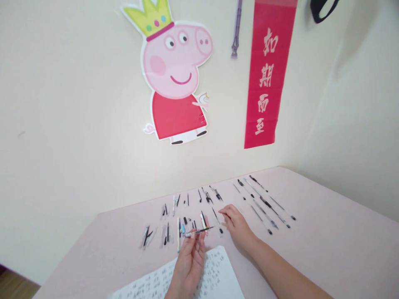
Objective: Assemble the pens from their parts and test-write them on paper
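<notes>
My left hand (pixel 190 255) is palm up above a sheet of handwritten paper (pixel 220 270). Its fingers are closed on a slim dark pen (pixel 204 229), which points right and has a paler end at the left. To the right, my right hand (pixel 237 226) hovers by the pen parts, thumb and fingers drawn together; whatever they may pinch is too small to make out. A dark-tipped refill (pixel 217 220) lies just left of those fingers. Beyond the left hand are a white pen barrel (pixel 178 234) and several caps and dark pieces, partly hidden by the fingers.
Rows of pen parts lie on the pale pink tabletop (pixel 327 232). Several long pens and refills, among them a black-gripped pen (pixel 274 211), are at the right. Small groups with dark pieces (pixel 146 236) lie left. A wall with a pig cutout (pixel 179 114) stands behind.
</notes>
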A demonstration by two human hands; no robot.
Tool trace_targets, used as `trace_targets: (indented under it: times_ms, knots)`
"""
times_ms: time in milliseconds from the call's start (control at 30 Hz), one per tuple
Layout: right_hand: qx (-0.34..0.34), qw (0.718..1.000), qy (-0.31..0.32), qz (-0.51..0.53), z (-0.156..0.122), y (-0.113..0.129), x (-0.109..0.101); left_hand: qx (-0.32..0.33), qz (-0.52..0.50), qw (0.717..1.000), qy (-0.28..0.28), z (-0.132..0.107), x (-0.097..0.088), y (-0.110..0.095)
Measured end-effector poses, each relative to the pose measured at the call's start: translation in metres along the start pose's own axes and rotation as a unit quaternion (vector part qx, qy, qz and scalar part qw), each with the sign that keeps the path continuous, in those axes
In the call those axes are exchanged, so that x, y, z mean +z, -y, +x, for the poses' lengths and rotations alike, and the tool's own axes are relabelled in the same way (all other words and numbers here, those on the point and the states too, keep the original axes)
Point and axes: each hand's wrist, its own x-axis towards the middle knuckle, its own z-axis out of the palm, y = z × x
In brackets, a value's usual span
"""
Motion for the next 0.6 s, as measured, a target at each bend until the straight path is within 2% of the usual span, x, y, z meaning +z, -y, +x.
trace_targets:
  times_ms: [133, 333, 433, 600]
  knots:
    - [0.047, 0.993, 0.02, 0.107, 0.003, 0.003, 0.0061, 0.015, -0.005, 1.0, 0.001, 0.0007, 0.0003, 0.0002]
    - [0.151, 0.948, 0.059, 0.273, 0.0046, 0.0084, 0.0079, 0.046, 0.001, 0.999, -0.012, 0.0021, 0.0003, 0.0008]
    - [0.165, 0.942, 0.056, 0.287, 0.0029, 0.0088, 0.0087, 0.055, 0.004, 0.998, -0.009, 0.0032, 0.0002, 0.0011]
    - [0.158, 0.949, 0.032, 0.269, 0.002, 0.0103, 0.0094, 0.064, 0.005, 0.998, -0.01, 0.0053, -0.0001, 0.0016]
